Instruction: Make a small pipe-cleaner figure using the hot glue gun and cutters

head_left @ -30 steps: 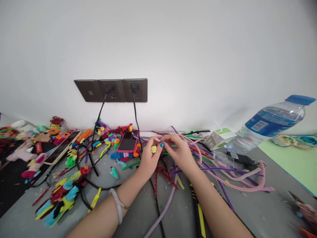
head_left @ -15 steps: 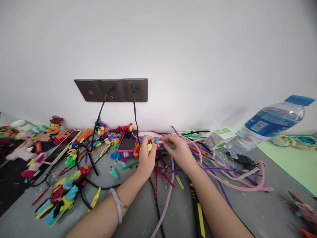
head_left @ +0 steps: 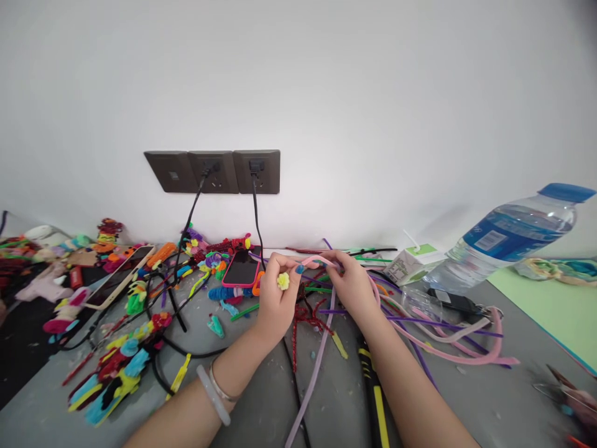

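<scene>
Pink pipe cleaner point(head_left: 316, 261) arches between the left hand point(head_left: 278, 292) and the right hand point(head_left: 351, 283), each grip pinching it, near the table's point(head_left: 261, 401) back edge.

The pink stem point(head_left: 315, 261) looks soft and matt, with a fuzzy, plush pile; the lilac stem point(head_left: 318, 367) has the same velvety nap. Red stems point(head_left: 295, 342) glint like rough tinsel. The counter point(head_left: 338, 410) is smooth and matt, the wall point(head_left: 326, 93) likewise. The bottle point(head_left: 513, 230) is clear, glossy plastic, the drink box point(head_left: 414, 266) smooth, paper-like card. The pink-edged phone point(head_left: 241, 269) has a glassy black face. The pale bangle point(head_left: 212, 395) looks polished, the thin bracelet point(head_left: 223, 393) shiny metal.
</scene>
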`<state>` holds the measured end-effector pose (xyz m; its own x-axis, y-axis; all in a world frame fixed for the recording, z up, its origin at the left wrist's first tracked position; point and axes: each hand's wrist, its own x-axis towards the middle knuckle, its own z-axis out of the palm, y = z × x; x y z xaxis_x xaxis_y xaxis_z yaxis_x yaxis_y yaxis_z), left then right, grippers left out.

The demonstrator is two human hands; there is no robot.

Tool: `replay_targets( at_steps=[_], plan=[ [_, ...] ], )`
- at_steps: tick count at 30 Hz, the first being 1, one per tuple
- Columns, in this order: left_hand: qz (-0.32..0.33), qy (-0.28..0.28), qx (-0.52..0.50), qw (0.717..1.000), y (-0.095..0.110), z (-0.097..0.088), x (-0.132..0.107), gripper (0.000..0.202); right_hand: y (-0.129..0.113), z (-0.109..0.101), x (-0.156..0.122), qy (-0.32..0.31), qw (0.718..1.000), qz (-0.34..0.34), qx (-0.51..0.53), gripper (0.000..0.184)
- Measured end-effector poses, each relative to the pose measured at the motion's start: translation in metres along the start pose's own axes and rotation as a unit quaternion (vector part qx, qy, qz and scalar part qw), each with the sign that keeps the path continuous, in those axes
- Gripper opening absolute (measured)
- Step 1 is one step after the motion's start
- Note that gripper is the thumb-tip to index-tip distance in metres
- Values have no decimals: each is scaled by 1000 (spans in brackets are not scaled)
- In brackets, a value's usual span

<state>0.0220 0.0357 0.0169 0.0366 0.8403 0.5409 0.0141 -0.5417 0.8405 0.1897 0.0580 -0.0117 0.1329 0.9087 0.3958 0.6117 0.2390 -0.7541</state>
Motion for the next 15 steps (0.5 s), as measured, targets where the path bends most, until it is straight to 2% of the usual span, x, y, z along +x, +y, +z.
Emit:
replay_targets(
  at_steps=[3,6,8,13,15],
  plan=[
    [78,4,12,997,11,-4,4,5,0,0,0,-3,1000,2,10,28],
    [95,27,-2,995,23,-8,10,5,0,-2,0,1,1000,-9,7,27],
    [109,62,-7,992,35,-10,15,6,2,-2,0,3,1000,-17,-1,25],
    [148,170,-58,972,67,-20,31,14,10,2,-1,-4,1000,23,-6,24],
    [136,176,-60,973,69,-24,36,17,8,4,-1,13,1000,25,1,26]
  ],
)
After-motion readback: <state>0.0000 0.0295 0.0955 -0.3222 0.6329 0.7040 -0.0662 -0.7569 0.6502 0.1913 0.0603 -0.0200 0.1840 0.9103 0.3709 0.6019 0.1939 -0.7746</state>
